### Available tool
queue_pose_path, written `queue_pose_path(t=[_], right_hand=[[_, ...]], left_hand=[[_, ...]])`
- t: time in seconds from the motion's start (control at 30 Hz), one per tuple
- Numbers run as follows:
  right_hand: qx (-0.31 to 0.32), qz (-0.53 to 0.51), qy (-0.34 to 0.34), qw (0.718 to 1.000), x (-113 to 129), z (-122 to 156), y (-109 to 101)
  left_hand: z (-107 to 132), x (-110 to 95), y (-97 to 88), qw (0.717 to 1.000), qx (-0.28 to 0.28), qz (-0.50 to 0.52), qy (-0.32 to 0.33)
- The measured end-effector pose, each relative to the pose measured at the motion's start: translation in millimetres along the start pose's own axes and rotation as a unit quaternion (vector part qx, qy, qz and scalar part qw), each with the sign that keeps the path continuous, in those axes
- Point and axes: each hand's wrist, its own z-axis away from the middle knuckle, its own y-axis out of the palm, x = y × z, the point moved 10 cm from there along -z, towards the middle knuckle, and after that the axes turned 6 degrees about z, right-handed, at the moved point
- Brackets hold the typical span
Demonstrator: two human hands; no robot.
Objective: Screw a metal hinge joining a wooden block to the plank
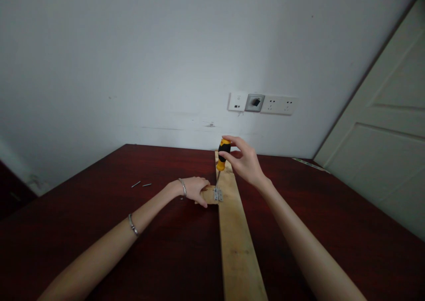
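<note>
My right hand [244,159] grips the yellow and black handle of a screwdriver [224,150], which stands nearly upright. Its tip meets a silver metal hinge [218,194]. One leaf of the hinge lies on a small wooden block [210,197], the other on a long wooden board [234,230]. My left hand [197,189] is closed around the small block from its left side, thumb towards me and fingers on the far side. The block sits against the board's left edge. Whether a screw is under the tip is too small to tell.
Two screws or nails [141,184] lie on the dark red table [159,256], left of my left hand. Behind the table rises a white wall with sockets [277,105]. A pale panelled door [381,119] stands at the right, and a thin strip [310,164] lies near it.
</note>
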Motion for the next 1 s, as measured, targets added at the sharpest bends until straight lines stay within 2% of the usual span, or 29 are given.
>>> queue_pose_path(t=[0.43, 0.67, 1.0], right_hand=[[0.008, 0.008, 0.002, 1.0, 2, 0, 0], [0.02, 0.003, 0.004, 1.0, 2, 1, -1], [0.001, -0.01, 0.011, 1.0, 8, -3, -10]], left_hand=[[2, -1, -5.1, 1.0, -0.01, -0.012, -0.007], [3, 4, -11.3, 0.999, -0.049, -0.016, -0.006], [8, -1, -22.9, 0.996, -0.083, -0.014, -0.006]])
